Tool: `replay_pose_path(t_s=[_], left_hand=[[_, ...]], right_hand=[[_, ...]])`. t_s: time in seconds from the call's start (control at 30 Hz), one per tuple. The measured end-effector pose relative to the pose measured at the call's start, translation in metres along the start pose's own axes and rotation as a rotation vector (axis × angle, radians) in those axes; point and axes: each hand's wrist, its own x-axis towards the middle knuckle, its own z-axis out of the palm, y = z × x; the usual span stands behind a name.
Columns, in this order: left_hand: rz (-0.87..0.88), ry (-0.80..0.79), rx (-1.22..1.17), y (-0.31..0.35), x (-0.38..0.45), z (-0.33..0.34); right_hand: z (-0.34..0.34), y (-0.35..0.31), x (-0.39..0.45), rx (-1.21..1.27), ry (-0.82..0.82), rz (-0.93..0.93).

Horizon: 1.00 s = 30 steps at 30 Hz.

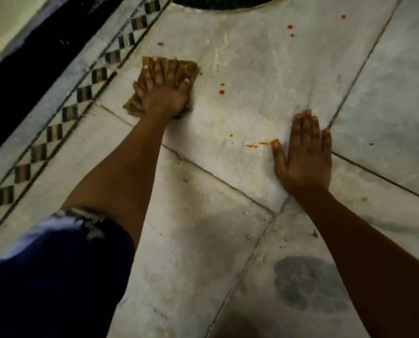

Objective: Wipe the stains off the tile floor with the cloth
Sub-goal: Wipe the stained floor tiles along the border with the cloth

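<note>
**Orange spots on marble, cloth pressed flat**

Marble floor tiles [252,69], pale grey with dark joints, carry orange-red stains in scattered groups. Two drops [221,89] lie just right of the cloth, with a smaller speck touching its right edge. Three more [290,27] sit farther up toward the top right. A thin smear [264,143] with small dots beside it runs up to the thumb of the right hand.

One brownish folded cloth [169,67] lies on the upper left of the big tile, near the checkered border strip [69,111]. The left hand [164,93] presses down on it, fingers spread and mostly straight across the fabric.

The right hand [303,152] rests flat on the tile, fingers straight and close together, holding nothing.

No writing or labels can be read, and no containers show.

A dark sleeve [57,276] fills the lower left.
</note>
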Motion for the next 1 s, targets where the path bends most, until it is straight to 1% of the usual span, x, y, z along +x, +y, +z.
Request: replay_pose_path(t_s=[0.03,0.1,0.13,0.17,0.2,0.27,0.4,0.47,0.5,0.53,0.57,0.63,0.67,0.7,0.73,0.8,0.87,0.93,0.97,1.0], left_hand=[[0.054,-0.001,0.015,-0.002,-0.008,0.003],[0.214,-0.005,0.064,-0.017,-0.041,0.011],[0.265,0.0,0.077,-0.029,-0.058,0.012],[0.262,0.007,0.081,-0.041,-0.068,0.012],[0.224,0.017,0.082,-0.05,-0.07,0.009],[0.112,0.008,0.072,-0.059,-0.044,0.0],[-0.131,0.034,-0.029,-0.03,0.027,-0.021],[-0.168,0.027,-0.096,-0.003,0.049,-0.029],[-0.159,0.016,-0.113,0.011,0.053,-0.03],[-0.107,0.013,-0.106,0.023,0.052,-0.029],[-0.012,0.014,-0.07,0.032,0.048,-0.024],[0.234,0.003,0.03,0.04,0.031,-0.007],[0.329,-0.004,0.071,0.036,0.02,0.003],[0.388,-0.011,0.099,0.027,0.012,0.009],[0.405,-0.016,0.112,0.017,0.007,0.008],[0.352,-0.034,0.113,0.006,0.019,-0.002],[0.181,-0.094,0.048,0.013,0.041,-0.016],[0.044,-0.102,-0.001,0.039,0.054,-0.018],[0.033,-0.095,0.0,0.055,0.05,-0.013],[0.067,-0.087,0.006,0.068,0.04,-0.007]], right_hand=[[0.0,-0.001,0.0,0.004,-0.001,-0.001],[-0.001,-0.001,0.001,0.014,-0.018,0.009],[-0.002,-0.001,0.001,0.014,-0.025,0.015],[-0.002,-0.001,0.001,0.011,-0.03,0.019],[-0.003,-0.001,0.001,0.007,-0.033,0.021],[-0.003,-0.002,0.001,-0.001,-0.04,0.03],[-0.003,-0.003,0.001,-0.009,-0.038,0.028],[-0.003,-0.002,0.001,-0.01,-0.026,0.036],[-0.003,-0.002,0.001,-0.008,-0.019,0.035],[-0.003,-0.002,0.001,-0.006,-0.021,0.03],[-0.003,-0.002,0.001,-0.005,-0.024,0.028],[-0.004,-0.002,0.001,-0.005,-0.017,0.031],[-0.005,-0.002,0.001,-0.009,-0.01,0.032],[-0.005,-0.002,0.001,-0.009,-0.005,0.03],[-0.005,-0.002,0.001,-0.005,-0.003,0.029],[-0.004,-0.002,0.002,0.001,-0.004,0.031],[-0.003,-0.002,0.001,0.0,-0.004,0.026],[-0.002,-0.001,0.0,-0.001,0.008,0.025],[-0.001,-0.001,0.001,-0.001,0.01,0.026],[-0.001,-0.001,0.001,0.002,0.011,0.026]])
